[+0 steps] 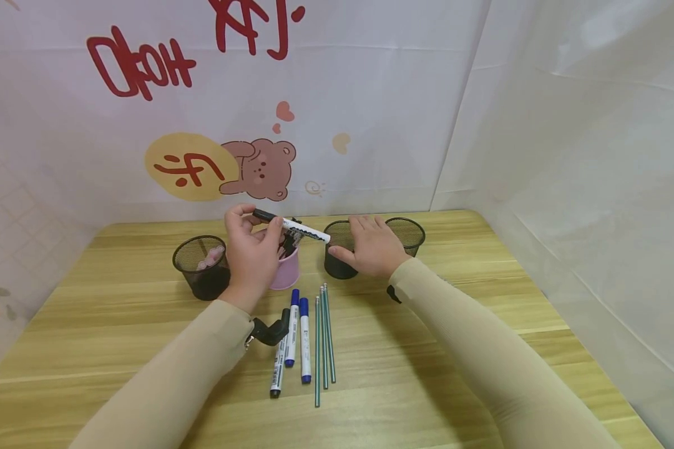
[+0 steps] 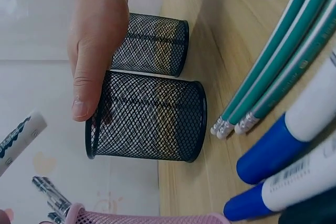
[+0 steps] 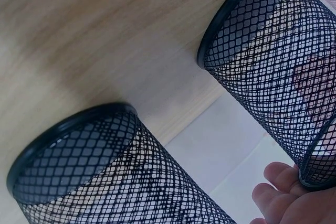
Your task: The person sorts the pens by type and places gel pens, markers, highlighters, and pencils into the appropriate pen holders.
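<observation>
My left hand (image 1: 253, 255) pinches a white marker (image 1: 310, 231) with a black cap, tilted with its white end toward the right. Below it stands a pink mesh cup (image 1: 286, 274) of black and clear pens, partly hidden by the hand. A black mesh pen holder (image 1: 339, 269) stands to its right. My right hand (image 1: 373, 249) rests across that holder's rim with its fingers extended; the thumb lies along the rim in the left wrist view. Another black mesh holder (image 1: 409, 229) stands beyond the right hand, also seen as a mesh cylinder (image 3: 115, 166) in the right wrist view.
At the left, a black mesh holder (image 1: 208, 280) contains pink items (image 1: 210, 257). On the wooden table lie blue-capped markers (image 1: 306, 343), a black-ended marker (image 1: 278, 371) and green pencils (image 1: 324, 343). A white printed curtain (image 1: 371, 125) hangs behind the table.
</observation>
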Motion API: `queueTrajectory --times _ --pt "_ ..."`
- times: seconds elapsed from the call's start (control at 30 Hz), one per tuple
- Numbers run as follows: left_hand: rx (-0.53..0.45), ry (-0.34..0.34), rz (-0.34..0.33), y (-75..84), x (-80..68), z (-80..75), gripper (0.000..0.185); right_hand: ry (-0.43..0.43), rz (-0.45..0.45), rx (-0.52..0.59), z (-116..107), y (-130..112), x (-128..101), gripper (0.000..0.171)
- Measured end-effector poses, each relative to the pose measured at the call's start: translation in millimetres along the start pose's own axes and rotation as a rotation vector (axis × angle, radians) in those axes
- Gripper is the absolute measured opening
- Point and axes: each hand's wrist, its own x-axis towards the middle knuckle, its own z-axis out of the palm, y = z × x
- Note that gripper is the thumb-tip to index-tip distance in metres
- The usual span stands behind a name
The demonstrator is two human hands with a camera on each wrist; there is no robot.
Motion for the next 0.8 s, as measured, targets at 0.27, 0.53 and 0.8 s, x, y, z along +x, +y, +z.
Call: queueTrajectory --times 0.27,0.53,0.8 --pt "-0.043 0.063 0.024 -7.8 3.1 11.6 0.049 -0.002 0.006 -0.008 0 0 0 0.101" --pt "-0.015 0.063 0.060 -21.7 1.2 22.3 0.048 0.019 0.001 -0.011 1 1 1 0.100" --pt "0.055 0.037 0.082 -28.9 -5.3 30.2 0.044 0.022 -0.002 -0.016 4 1 2 0.100"
